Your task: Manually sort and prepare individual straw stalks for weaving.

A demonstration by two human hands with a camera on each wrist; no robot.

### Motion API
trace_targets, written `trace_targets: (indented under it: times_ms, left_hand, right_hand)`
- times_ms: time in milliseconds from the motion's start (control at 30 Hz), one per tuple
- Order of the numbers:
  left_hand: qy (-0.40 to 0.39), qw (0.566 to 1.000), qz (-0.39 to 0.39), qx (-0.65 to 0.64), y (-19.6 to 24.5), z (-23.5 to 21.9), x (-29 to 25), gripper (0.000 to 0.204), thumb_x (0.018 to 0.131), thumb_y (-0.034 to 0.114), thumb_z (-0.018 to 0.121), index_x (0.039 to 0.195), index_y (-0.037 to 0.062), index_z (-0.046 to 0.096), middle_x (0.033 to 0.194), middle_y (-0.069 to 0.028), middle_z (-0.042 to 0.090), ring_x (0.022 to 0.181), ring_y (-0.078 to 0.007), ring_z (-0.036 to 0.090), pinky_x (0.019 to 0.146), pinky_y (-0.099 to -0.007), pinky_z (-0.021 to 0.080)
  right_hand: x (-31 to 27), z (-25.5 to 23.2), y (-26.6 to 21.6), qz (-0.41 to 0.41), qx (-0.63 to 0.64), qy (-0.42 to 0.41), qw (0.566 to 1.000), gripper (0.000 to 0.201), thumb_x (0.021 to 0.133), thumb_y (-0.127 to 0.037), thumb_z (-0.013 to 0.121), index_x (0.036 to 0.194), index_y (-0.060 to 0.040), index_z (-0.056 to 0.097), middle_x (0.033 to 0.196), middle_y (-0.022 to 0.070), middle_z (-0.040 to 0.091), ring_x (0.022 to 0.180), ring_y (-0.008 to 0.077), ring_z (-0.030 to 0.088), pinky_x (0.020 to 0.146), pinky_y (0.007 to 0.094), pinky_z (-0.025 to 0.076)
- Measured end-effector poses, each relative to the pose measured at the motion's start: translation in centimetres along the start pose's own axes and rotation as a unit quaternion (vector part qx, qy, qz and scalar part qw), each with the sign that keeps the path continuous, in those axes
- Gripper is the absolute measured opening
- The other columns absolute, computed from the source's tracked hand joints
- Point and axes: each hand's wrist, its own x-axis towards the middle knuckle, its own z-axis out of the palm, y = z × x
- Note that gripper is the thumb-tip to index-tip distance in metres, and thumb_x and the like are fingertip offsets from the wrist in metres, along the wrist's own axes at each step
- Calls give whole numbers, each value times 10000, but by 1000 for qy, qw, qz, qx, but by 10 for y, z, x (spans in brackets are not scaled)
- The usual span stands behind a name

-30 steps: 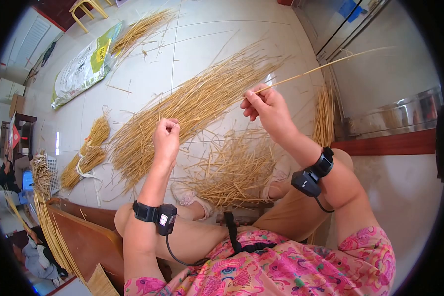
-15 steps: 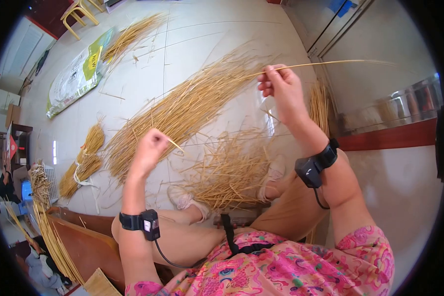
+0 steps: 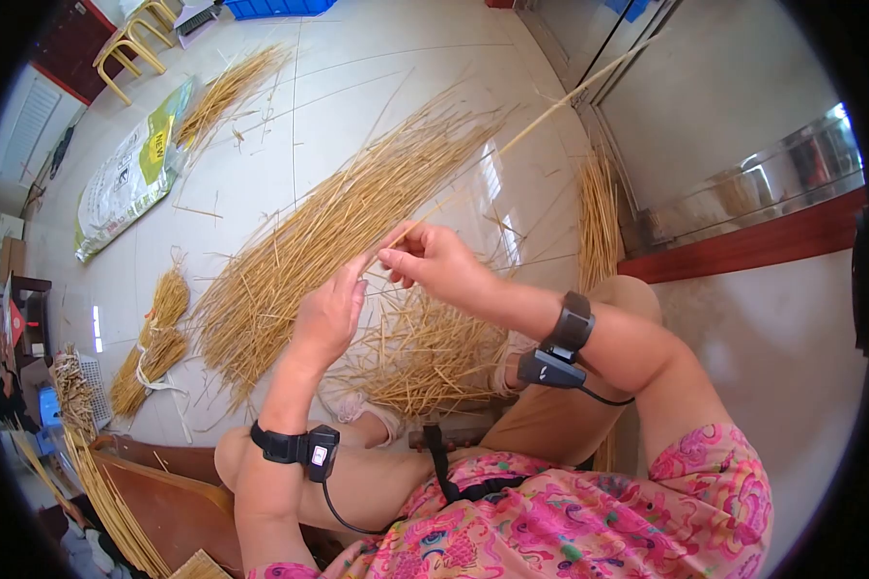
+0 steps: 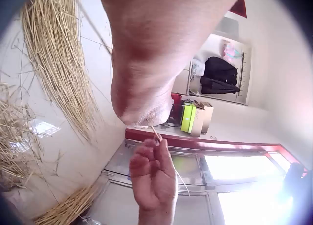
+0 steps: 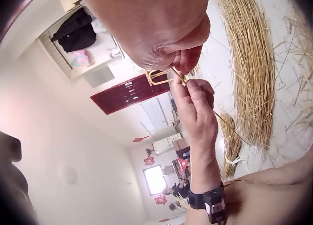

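Observation:
My right hand pinches a long, thin straw stalk between thumb and fingers. The stalk runs up to the right, toward the metal doors. Close beside it, my left hand meets the lower end of the same stalk. In the right wrist view, the left hand has its thumb and fingers pinched on the stalk near the right fingertips. From the left wrist, the right hand shows with curled fingers at the stalk. Below both hands lies a long pile of straw.
A loose heap of short straw lies between the feet. To the left are a tied straw bundle and a printed bag. More straw leans by the metal doors. A wooden chair stands at lower left.
My hands have come together: the right moved left and down with the stalk, the left rose toward it. The short straw piece sticking out of the left hand no longer shows.

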Motion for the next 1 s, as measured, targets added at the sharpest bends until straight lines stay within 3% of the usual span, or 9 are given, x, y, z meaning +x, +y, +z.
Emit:
trace_targets:
  times_ms: [100, 133, 300, 400, 500, 600, 700, 800, 1000]
  left_hand:
    - [2, 998, -42, 49, -17, -2, -7, 288, 863, 97, 521, 1149, 69, 504, 982, -131, 591, 991, -323, 534, 789, -402, 465]
    - [-1, 996, -49, 73, -24, -5, -9, 275, 861, 91, 523, 1134, 62, 510, 997, -133, 589, 995, -326, 532, 803, -406, 457]
    - [-24, 979, -101, 172, -58, -14, -22, 298, 854, 88, 540, 1147, 48, 499, 1024, -143, 576, 986, -335, 529, 861, -426, 417]
    - [88, 991, -9, 102, -45, -7, -16, 367, 851, 98, 552, 1208, 49, 482, 1021, -159, 576, 978, -314, 537, 838, -411, 424]
    - [106, 993, 30, -50, -9, -7, 2, 418, 862, 129, 564, 1256, 58, 443, 954, -138, 588, 887, -284, 567, 768, -386, 446]
    - [5, 989, -53, -140, 11, -13, 6, 308, 872, 105, 551, 1169, 58, 486, 938, -145, 594, 869, -300, 582, 723, -380, 462]
    - [106, 991, 29, -75, 1, -4, 9, 190, 874, 97, 544, 1058, 47, 541, 860, -135, 600, 759, -299, 592, 650, -361, 467]
    - [115, 986, -39, -118, 0, -7, 5, 100, 877, 91, 536, 952, 35, 569, 837, -129, 602, 728, -303, 588, 626, -363, 467]
    - [144, 982, -16, -120, 2, -8, 3, 92, 851, 73, 578, 935, 38, 589, 825, -130, 609, 701, -280, 595, 601, -336, 469]
  right_hand:
    - [7, -22, -19, 1, -17, 55, 998, 146, 873, -152, 611, 929, -25, 563, 695, 7, 550, 580, 59, 502, 511, 208, 435]
    - [9, -28, -24, -13, 16, 112, 994, 145, 878, -166, 605, 922, -33, 566, 690, 4, 534, 562, 57, 484, 504, 206, 417]
    - [12, -55, -46, -23, 61, 150, 987, 145, 911, -174, 558, 917, -30, 561, 722, 21, 568, 582, 80, 514, 533, 216, 439]
    - [11, -39, -33, 4, 45, 107, 993, 149, 925, -168, 534, 919, -21, 557, 764, 42, 599, 630, 93, 556, 561, 221, 460]
    - [3, -16, -16, 27, 43, 35, 998, 146, 933, -141, 514, 945, -1, 553, 819, 64, 622, 698, 108, 600, 601, 232, 490]
    - [0, -2, -9, 22, 36, -11, 999, 158, 929, -124, 515, 1006, 12, 543, 823, 70, 621, 720, 109, 605, 621, 241, 502]
    - [-2, -5, -20, 15, -23, -13, 1000, 192, 926, -135, 534, 1062, 0, 522, 861, 63, 612, 723, 100, 589, 613, 218, 469]
    - [1, -12, -28, -42, -25, 67, 997, 178, 917, -143, 551, 1032, -8, 538, 836, 55, 605, 696, 92, 572, 595, 209, 455]
    - [2, -17, -31, -44, 17, 71, 996, 151, 916, -149, 554, 951, -3, 569, 807, 56, 620, 669, 90, 576, 568, 210, 457]
